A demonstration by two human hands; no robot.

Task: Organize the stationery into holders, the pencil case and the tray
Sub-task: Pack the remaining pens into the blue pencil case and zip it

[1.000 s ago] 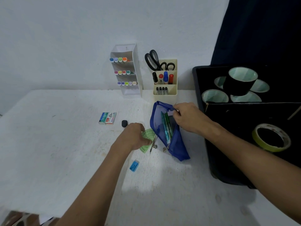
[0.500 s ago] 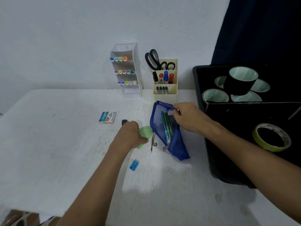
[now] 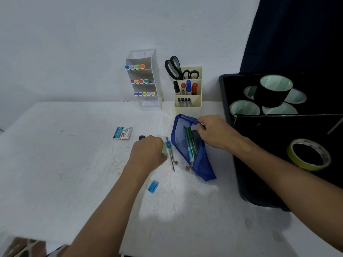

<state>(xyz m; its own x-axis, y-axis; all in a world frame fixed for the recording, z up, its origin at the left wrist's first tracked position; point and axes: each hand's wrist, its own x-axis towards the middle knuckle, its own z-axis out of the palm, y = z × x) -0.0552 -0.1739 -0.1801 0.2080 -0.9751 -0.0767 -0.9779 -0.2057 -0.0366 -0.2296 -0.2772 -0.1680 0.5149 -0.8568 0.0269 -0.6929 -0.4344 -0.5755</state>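
White table [image 3: 55,164]; pale wall [image 3: 74,43] behind; dark curtain [image 3: 297,34] at right.

There is only one camera, and the person wears it on the head. It looks forward and down, over both forearms, onto the white table [image 3: 55,154]. The view is wide and it bends at the edges, so the wall behind the table fills the upper part. Both hands are near the middle of the picture, the left hand [image 3: 148,153] and the right hand [image 3: 215,132], and they seem close to the lens. The black tray [image 3: 227,93] is cut by the right border. No second view exists to share anything.
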